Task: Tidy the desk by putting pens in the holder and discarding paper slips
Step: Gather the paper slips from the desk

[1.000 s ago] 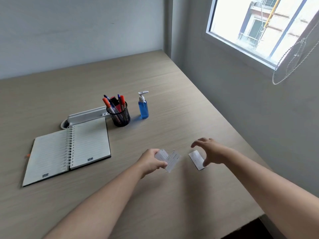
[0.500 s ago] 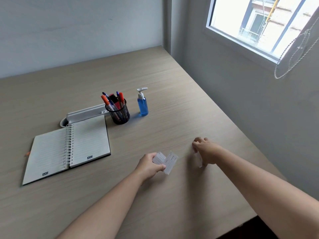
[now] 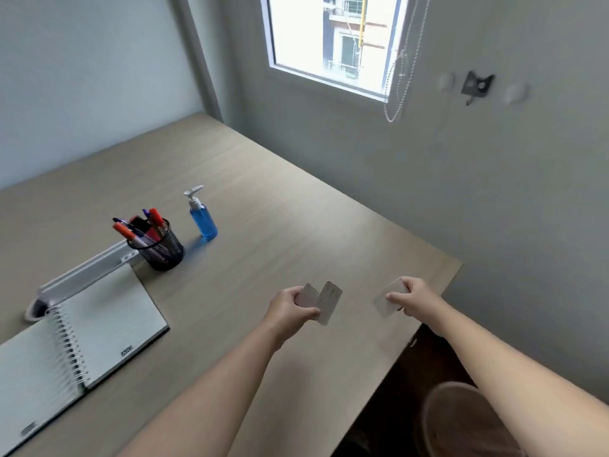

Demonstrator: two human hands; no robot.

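My left hand (image 3: 291, 308) holds two white paper slips (image 3: 326, 301) fanned out above the middle of the wooden desk (image 3: 263, 199). Near the desk's right edge my right hand (image 3: 417, 296) pinches a third paper slip (image 3: 384, 303), lifted off the surface. A black mesh pen holder (image 3: 163, 249) stands at the back left with several pens (image 3: 138, 230) upright inside it. A pinkish round bin (image 3: 461, 423) sits on the floor below the desk's right edge, partly hidden by my right forearm.
A blue pump bottle (image 3: 202, 219) stands right of the holder. An open spiral notebook (image 3: 82, 338) lies at the left, with a white power strip (image 3: 85, 275) behind it. A grey wall and a window (image 3: 333, 37) bound the right side.
My right hand has picked the third slip up off the desk. The view has swung right and down, so the bin now shows. My left hand keeps its two slips.
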